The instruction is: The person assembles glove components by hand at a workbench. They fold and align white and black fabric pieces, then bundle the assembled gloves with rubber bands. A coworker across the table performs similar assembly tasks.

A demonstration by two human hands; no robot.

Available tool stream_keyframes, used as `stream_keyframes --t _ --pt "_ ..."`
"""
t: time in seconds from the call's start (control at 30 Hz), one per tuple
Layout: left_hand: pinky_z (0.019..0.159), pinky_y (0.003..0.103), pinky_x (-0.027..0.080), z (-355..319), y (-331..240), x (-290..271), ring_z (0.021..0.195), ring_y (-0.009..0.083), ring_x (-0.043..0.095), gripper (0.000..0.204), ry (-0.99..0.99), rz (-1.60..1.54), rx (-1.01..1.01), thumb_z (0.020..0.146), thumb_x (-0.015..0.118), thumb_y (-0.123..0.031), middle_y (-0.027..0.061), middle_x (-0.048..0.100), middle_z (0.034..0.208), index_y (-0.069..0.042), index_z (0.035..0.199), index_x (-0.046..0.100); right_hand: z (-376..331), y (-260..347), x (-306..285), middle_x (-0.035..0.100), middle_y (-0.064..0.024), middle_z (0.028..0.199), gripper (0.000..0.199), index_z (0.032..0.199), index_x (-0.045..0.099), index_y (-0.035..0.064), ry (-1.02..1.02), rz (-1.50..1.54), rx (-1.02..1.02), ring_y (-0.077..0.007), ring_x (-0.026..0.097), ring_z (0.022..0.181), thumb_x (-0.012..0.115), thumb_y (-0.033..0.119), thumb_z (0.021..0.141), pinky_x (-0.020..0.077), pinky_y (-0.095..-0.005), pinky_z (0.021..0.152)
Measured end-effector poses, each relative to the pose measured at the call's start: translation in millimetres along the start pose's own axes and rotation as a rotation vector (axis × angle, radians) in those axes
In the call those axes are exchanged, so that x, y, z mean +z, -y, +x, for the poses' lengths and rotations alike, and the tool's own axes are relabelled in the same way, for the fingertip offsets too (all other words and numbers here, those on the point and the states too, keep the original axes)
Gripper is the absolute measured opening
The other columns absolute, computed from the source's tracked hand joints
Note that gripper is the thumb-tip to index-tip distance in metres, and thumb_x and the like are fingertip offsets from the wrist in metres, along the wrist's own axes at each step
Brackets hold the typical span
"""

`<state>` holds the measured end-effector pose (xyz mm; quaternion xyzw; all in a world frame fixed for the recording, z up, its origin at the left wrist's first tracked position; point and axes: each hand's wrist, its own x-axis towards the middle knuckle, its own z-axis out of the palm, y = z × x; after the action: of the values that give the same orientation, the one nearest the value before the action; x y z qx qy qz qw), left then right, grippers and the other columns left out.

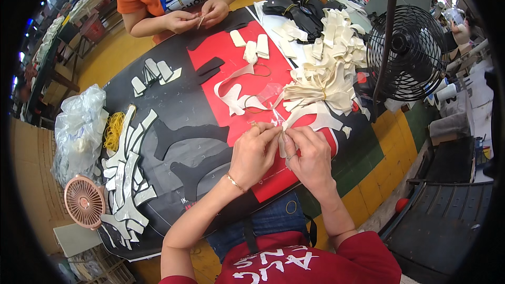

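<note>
My left hand [255,150] and my right hand [307,155] meet over the red part of the table, fingers pinched together. Between them is a cream cut fabric piece [282,150], gripped by both hands; its small edge is partly hidden by my fingers. Just beyond my right hand lies a broad, curved cream piece [322,118]; I cannot tell whether it joins the held one. Past my fingertips are a scrap of clear plastic [271,93] and another curved cream piece [230,97] with rubber bands around it.
Bundled cream pieces [326,76] heap up at the right, beside a black fan [405,47]. Black curved pieces [202,171] lie left of my hands. Farther left are white-edged strips [126,179], yellow rubber bands [113,131] and a pink fan [84,202]. A co-worker's hands [200,17] work opposite.
</note>
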<state>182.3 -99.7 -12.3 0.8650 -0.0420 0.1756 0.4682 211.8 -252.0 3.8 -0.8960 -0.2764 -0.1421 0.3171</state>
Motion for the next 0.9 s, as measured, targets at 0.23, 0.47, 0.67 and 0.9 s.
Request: stream_keyframes --t 0.23,0.47,0.67,0.9 --pt "0.07 0.035 0.054 1.5 1.1 -0.5 0.079 0.0302 0.068 0.019 0.006 -0.032 -0.012 0.086 0.069 -0.001 0.0152 0.069 0.093 0.001 0.104 0.072 1.2 -3.8 -3.2 0.067 -0.0117 0.092 0.018 0.102 0.069 0.0009 0.038 0.109 0.034 -0.0321 0.064 0.077 0.063 0.015 0.094 0.0487 -0.0416 0.074" --pt "0.072 0.038 0.055 1.4 1.9 -0.5 0.082 0.0312 0.068 0.019 0.018 0.001 -0.011 0.086 0.068 -0.008 0.0123 0.069 0.097 -0.002 0.104 0.073 1.5 -5.2 -4.9 0.068 -0.0153 0.094 0.017 0.102 0.069 -0.0021 0.064 0.167 0.068 -0.0352 0.063 0.082 0.064 0.011 0.093 0.0487 -0.041 0.074" --pt "0.07 0.036 0.054 0.9 2.6 1.7 0.079 0.0297 0.068 0.018 -0.016 0.008 0.018 0.086 0.069 -0.002 0.0146 0.069 0.092 0.001 0.103 0.073 2.5 -7.0 -3.9 0.068 -0.0146 0.093 0.016 0.1 0.069 -0.0019 0.068 0.155 0.069 -0.0344 0.062 0.081 0.064 0.011 0.093 0.0473 -0.0406 0.073" --pt "0.073 0.038 0.055 1.9 3.9 1.1 0.082 0.0307 0.068 0.019 0.016 0.011 -0.01 0.086 0.069 -0.007 0.0128 0.07 0.097 -0.002 0.104 0.074 2.1 -10.3 -2.7 0.067 -0.0145 0.091 0.016 0.1 0.067 -0.0024 0.075 0.165 0.061 -0.0338 0.061 0.08 0.062 0.011 0.094 0.0456 -0.0402 0.074"
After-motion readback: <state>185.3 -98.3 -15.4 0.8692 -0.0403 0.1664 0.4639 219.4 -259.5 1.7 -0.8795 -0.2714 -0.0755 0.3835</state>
